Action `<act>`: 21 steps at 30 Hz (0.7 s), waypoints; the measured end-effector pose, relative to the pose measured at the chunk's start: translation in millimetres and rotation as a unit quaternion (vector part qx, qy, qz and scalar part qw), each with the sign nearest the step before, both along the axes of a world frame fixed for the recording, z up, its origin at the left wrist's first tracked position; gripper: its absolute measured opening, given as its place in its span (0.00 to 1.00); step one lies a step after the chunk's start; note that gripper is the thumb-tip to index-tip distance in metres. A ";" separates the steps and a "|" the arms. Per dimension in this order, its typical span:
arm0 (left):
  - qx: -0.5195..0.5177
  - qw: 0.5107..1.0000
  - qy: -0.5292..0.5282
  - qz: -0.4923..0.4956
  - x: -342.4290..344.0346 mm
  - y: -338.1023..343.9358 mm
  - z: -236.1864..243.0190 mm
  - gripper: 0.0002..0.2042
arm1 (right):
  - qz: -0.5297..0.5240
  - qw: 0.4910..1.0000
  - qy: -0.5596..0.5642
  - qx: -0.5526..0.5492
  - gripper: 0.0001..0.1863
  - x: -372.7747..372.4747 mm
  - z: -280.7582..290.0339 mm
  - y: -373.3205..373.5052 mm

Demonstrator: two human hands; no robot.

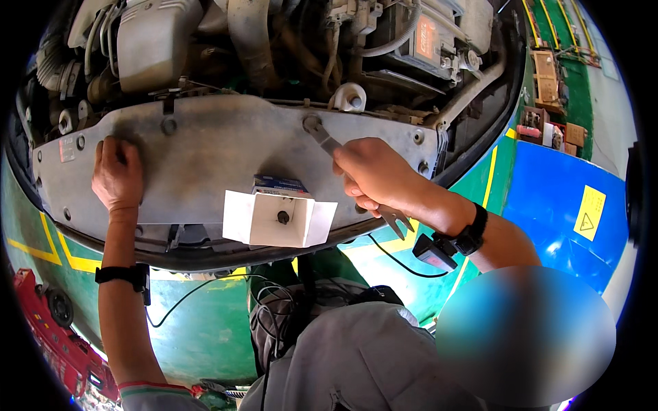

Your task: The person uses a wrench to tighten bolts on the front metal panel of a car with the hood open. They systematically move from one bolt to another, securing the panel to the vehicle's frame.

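Note:
My right hand (373, 171) grips a flat metal trim-clip remover (327, 142). The tool's far end meets a round clip (312, 123) near the upper edge of the grey front cover panel (212, 164), while its forked end sticks out below my fingers. My left hand (118, 175) rests on the panel's left part, fingers curled in; whatever they may hold is hidden. Between my hands a small white cardboard box (308, 222) lies on the panel with its flaps spread, and a black plastic clip (282, 217) is inside.
Beyond the panel lies the engine bay, with a battery (425, 41) at the right. A thin black cable (199, 279) runs from my left wrist strap to my lap. A blue cabinet (558, 205) stands right, and a red wheeled machine (58, 335) lower left.

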State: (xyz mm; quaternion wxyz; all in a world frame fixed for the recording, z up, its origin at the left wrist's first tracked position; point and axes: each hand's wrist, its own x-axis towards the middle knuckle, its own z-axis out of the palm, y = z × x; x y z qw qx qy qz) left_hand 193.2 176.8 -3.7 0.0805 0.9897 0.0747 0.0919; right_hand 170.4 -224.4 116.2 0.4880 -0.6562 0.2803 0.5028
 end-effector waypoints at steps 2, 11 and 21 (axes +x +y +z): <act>0.012 1.000 -0.019 0.001 2.1 0.0 1.0 0.09 | 0.001 1.000 -0.017 0.019 0.20 -1.9 -5.2 -4.2; -0.287 0.932 0.068 -0.208 43.1 -41.1 47.7 0.12 | -0.028 0.995 -0.065 0.069 0.20 -19.3 -23.3 -16.0; -0.100 0.758 0.220 -0.606 73.2 -227.2 63.4 0.13 | 0.078 0.965 -0.250 -0.011 0.17 -34.7 -51.3 -20.0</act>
